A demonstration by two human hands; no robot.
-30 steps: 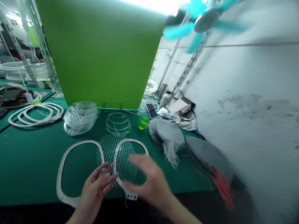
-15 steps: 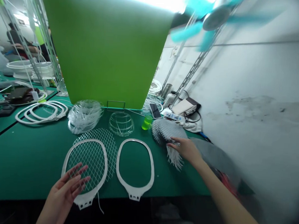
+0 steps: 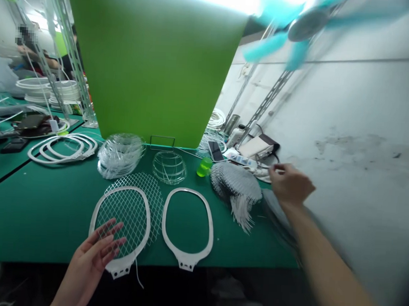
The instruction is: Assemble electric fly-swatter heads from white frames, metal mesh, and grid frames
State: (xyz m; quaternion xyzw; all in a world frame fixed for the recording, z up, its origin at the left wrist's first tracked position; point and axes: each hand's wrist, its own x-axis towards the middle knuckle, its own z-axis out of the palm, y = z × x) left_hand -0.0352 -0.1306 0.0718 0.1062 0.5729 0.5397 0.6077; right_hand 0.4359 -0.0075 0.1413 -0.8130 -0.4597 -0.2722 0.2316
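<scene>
My left hand (image 3: pixel 91 256) is open, fingers spread over the lower part of a white plastic frame (image 3: pixel 148 221) with a short handle tab. Diamond-patterned netting (image 3: pixel 156 200) lies with this frame and reaches past its right side; a thin white strand hangs from near the tab. A second white frame (image 3: pixel 211 228), without netting, lies alongside. On the right, my right hand (image 3: pixel 292 184) is raised with its fingers curled together, slightly blurred. What it holds, if anything, cannot be made out. Near it are a pile of grey-white netting (image 3: pixel 237 180) with fringed ends and a blurred grey sheet (image 3: pixel 277 211).
Clear plastic rings (image 3: pixel 120 155), a wire-like dome (image 3: pixel 169 168) and a green cup (image 3: pixel 204 166) stand behind the frames. A green board (image 3: pixel 154 72) rises at the back. White hoops (image 3: pixel 62 148) lie left; a phone (image 3: pixel 215 151) and turquoise fan (image 3: pixel 309 25) are right.
My right hand has left the fringed netting pile, moving right and up, and its fingers have curled in. The left hand keeps its place over the frame. The view has shifted slightly.
</scene>
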